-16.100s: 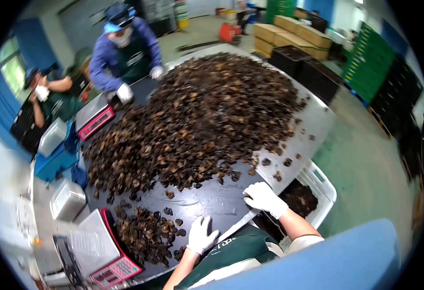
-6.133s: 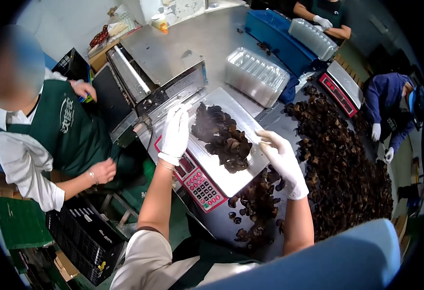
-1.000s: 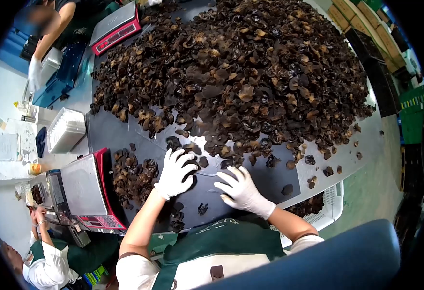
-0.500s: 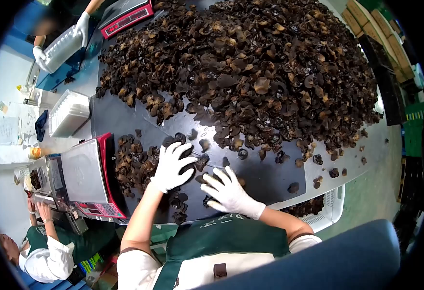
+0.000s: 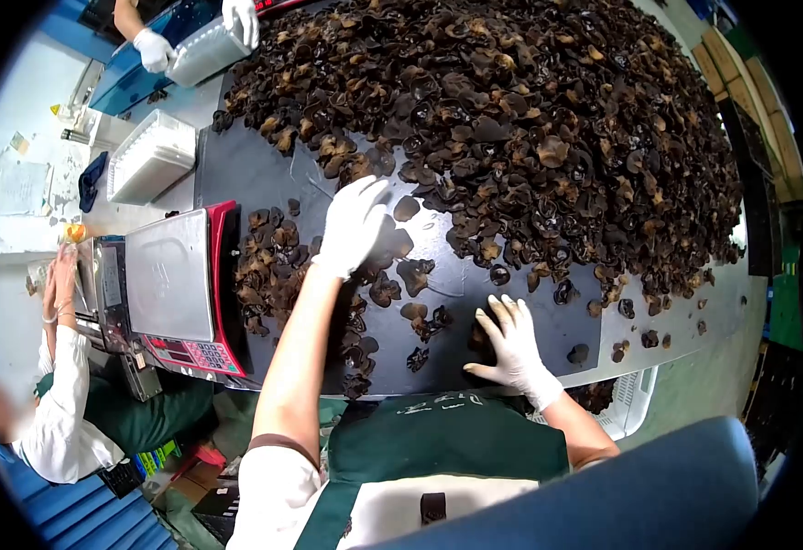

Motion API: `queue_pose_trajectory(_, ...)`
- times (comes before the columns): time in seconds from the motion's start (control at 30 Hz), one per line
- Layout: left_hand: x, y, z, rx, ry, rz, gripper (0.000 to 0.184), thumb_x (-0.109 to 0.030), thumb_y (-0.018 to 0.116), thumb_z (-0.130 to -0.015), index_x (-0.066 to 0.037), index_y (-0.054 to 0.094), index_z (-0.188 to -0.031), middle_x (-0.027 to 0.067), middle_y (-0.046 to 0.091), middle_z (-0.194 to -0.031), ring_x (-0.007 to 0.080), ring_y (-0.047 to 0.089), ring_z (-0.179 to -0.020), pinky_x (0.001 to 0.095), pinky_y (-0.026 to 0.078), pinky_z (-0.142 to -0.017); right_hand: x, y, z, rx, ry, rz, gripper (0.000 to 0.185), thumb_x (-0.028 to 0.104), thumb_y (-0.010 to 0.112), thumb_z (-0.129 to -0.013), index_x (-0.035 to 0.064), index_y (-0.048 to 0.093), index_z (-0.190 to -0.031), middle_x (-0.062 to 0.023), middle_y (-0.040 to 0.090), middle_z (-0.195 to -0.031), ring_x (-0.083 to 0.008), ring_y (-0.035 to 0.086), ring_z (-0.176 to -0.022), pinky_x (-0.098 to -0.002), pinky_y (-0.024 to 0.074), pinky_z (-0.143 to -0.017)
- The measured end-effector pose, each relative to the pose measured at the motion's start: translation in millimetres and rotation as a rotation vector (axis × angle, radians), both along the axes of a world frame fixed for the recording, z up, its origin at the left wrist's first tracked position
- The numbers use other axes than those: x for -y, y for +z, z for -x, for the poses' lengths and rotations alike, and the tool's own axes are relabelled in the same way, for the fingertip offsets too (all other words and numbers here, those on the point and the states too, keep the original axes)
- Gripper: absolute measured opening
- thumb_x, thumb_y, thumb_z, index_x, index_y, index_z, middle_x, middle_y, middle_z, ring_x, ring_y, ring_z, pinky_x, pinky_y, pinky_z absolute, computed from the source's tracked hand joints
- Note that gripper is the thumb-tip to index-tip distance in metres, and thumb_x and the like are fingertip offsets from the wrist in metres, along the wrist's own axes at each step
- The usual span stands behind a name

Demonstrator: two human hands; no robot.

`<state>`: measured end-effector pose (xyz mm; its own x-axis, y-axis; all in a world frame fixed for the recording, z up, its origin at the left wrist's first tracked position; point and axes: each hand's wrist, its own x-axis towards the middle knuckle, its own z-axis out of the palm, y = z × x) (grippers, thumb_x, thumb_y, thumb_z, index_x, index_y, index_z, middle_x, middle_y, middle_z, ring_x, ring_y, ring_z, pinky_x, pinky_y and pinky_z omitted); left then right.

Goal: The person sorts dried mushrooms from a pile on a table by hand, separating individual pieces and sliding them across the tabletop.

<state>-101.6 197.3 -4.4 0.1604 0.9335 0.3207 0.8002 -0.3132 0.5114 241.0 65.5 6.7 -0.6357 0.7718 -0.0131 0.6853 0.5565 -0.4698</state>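
Dark brown dried fungus pieces form a large heap (image 5: 529, 128) on the dark table (image 5: 456, 348). My left hand (image 5: 354, 227), in a white glove, reaches to the heap's near edge, its fingers pointing forward beside loose pieces; what lies beneath it is hidden. My right hand (image 5: 516, 353), also gloved, is low over the table near its front edge, fingers spread, with a dark piece partly visible by the thumb. Between both hands lie several scattered pieces (image 5: 415, 275). A smaller pile (image 5: 268, 270) is left of my left arm, beside a red scale (image 5: 170, 275) with a bare metal plate.
Stacked clear trays (image 5: 152, 158) stand behind the scale. At the top left, a co-worker's gloved hands hold another tray stack (image 5: 209, 53) by a blue bin (image 5: 131, 78). Another co-worker (image 5: 71, 403) is at the lower left. A white basket (image 5: 635, 403) sits below the table's right front edge.
My left hand has moved forward to the heap's edge. My right hand has shifted right, away from it. The co-worker's tray stack has moved right, and the view has shifted.
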Motion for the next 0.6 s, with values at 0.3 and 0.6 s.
queue_pose_trajectory(0.3, 46.4, 16.0, -10.5, -0.221, -0.355, 0.069, 0.025, -0.028, 0.066, -0.086, -0.008, 0.067, -0.101, 0.0096, 0.063, -0.107, 0.0309, 0.058, -0.101, 0.0431, 0.046, -0.094, -20.2, -2.0, 92.3, -0.144, 0.152, 0.053, 0.104, 0.048, 0.086, -0.064, -0.0026, 0.041, -0.142, -0.0327, 0.036, -0.145, -0.0505, 0.033, -0.138, -0.0574, 0.025, -0.116)
queue_pose_trajectory(0.6, 84.7, 38.6, 98.1, -0.322, -0.141, 0.207, 0.015, -0.023, 0.073, -0.078, -0.011, 0.07, -0.086, 0.0073, 0.062, -0.11, 0.0303, 0.055, -0.11, 0.0444, 0.039, -0.1, -20.3, -13.0, 242.1, -0.424, 0.232, 0.228, 0.088, 0.026, 0.069, -0.075, -0.0085, 0.031, -0.146, -0.033, 0.032, -0.149, -0.0486, 0.028, -0.142, -0.0569, 0.0231, -0.117)
